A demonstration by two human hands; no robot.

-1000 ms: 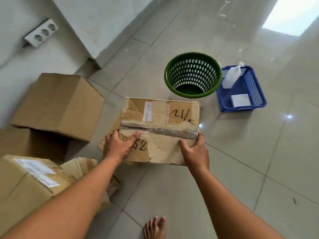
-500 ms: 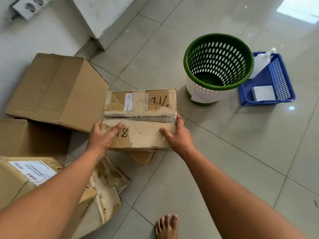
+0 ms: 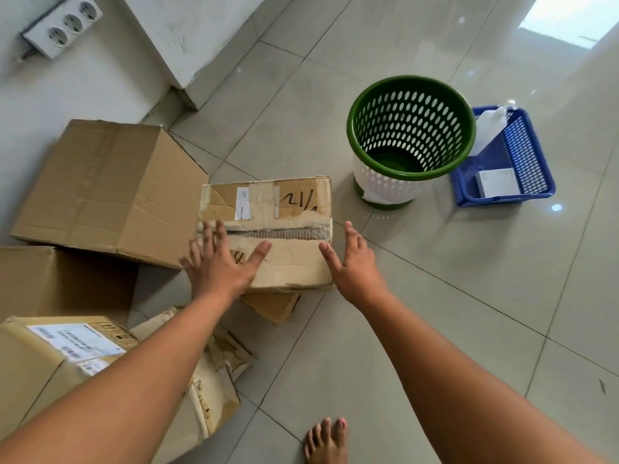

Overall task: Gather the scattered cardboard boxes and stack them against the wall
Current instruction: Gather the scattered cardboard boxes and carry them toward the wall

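Observation:
A worn, taped cardboard box with black marker writing lies on the tiled floor, its left edge against a large plain box by the wall. My left hand hovers flat over its near left corner, fingers spread. Just off the box's right edge, my right hand has its fingers apart and its thumb at the corner. A torn flap sticks out under the taped box. Two more boxes sit at the left: a plain one and a labelled one.
A green perforated bin stands right of the taped box, with a blue plastic tray holding a bottle and a small white box beyond it. A power strip hangs on the wall. My bare foot is at the bottom.
The taped box has moved left up to the large box and now lies on the floor. Both hands have let go of its edges and spread open.

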